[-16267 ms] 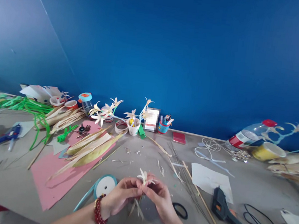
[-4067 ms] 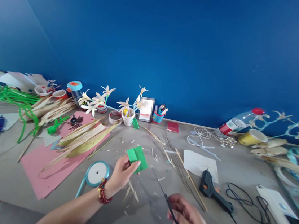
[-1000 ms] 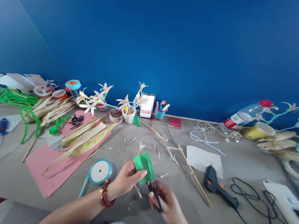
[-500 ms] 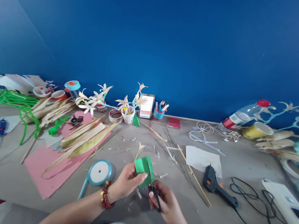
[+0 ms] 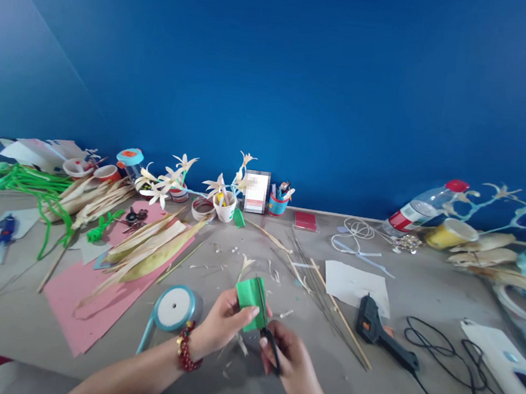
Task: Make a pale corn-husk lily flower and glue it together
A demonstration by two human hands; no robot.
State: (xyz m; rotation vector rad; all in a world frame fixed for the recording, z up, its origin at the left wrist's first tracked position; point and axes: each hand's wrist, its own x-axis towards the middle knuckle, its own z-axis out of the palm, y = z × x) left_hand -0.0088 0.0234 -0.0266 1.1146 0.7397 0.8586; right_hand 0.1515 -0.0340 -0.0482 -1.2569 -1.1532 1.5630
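Observation:
A small rectangle of green paper (image 5: 249, 297) is pinched in my left hand (image 5: 226, 317), its thumb lying across the front. My right hand (image 5: 289, 352) grips a pair of black-handled scissors (image 5: 273, 350). Their blades lie along the right part of the green paper, pointing away from me. Just beyond the paper, a pale husk flower (image 5: 246, 263) on a thin stem rests on the table. Beside my left wrist sits a spool of light blue ribbon (image 5: 174, 307) with a loose tail.
Pink paper (image 5: 68, 307) with dried husks (image 5: 156, 244) lies on the left, near a blue glue gun (image 5: 2, 230). Right of my hands are thin sticks (image 5: 344, 319), white paper (image 5: 355, 285) and a black glue gun (image 5: 382, 336) with its cord. Cups of flowers (image 5: 224, 208) stand along the wall.
The scissor blades now sit closer together and more upright on the green paper, and the right strip of it looks narrower. Both hands keep nearly the same place.

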